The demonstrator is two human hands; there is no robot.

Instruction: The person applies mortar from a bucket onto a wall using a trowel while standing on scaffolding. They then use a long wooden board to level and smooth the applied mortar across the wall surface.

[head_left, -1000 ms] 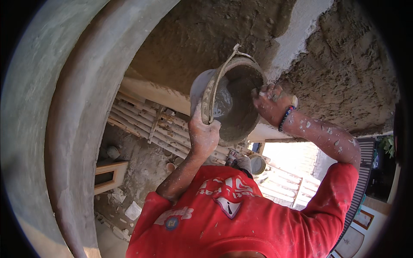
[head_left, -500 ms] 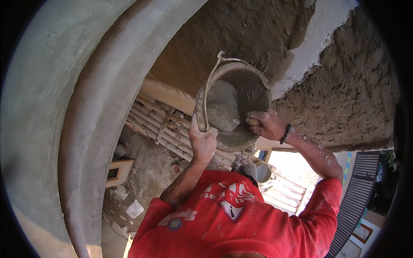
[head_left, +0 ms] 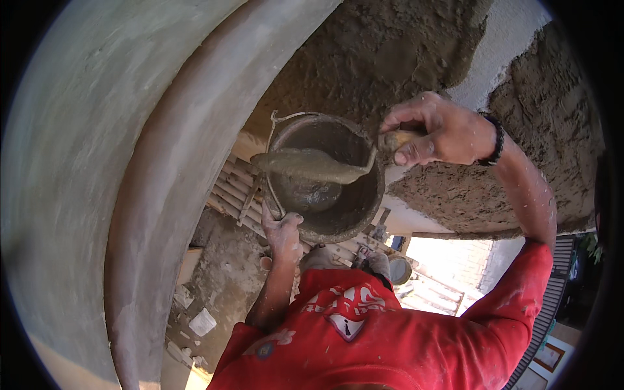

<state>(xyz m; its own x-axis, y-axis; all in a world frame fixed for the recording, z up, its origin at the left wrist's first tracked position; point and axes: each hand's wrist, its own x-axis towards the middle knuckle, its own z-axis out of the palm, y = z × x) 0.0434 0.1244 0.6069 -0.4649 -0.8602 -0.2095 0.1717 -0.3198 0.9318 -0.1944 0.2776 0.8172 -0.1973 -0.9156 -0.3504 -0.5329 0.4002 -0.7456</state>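
My left hand (head_left: 283, 233) is closed on the near left rim of a mortar-caked bucket (head_left: 348, 224), where the wire handle meets it. Wet grey mortar (head_left: 317, 195) lies inside. My right hand (head_left: 442, 130), with a dark beaded bracelet at the wrist, grips the short handle of a trowel (head_left: 372, 159). The trowel's blade spans the bucket's mouth, above the rim, and carries a long heap of wet mortar (head_left: 309, 165). Part of the trowel handle is hidden by my fingers.
Rough wet plaster (head_left: 383, 58) covers the wall ahead, with a pale bare strip (head_left: 497, 49) between patches. A smooth curved grey column (head_left: 169, 156) rises at left. Bamboo poles (head_left: 227, 195) lie below. Another bucket (head_left: 400, 270) stands lower down, beyond my shirt.
My right hand has risen out of the bucket, up and to the right, lifting the trowel loaded with mortar. The bucket and left hand have shifted slightly left and down in view.
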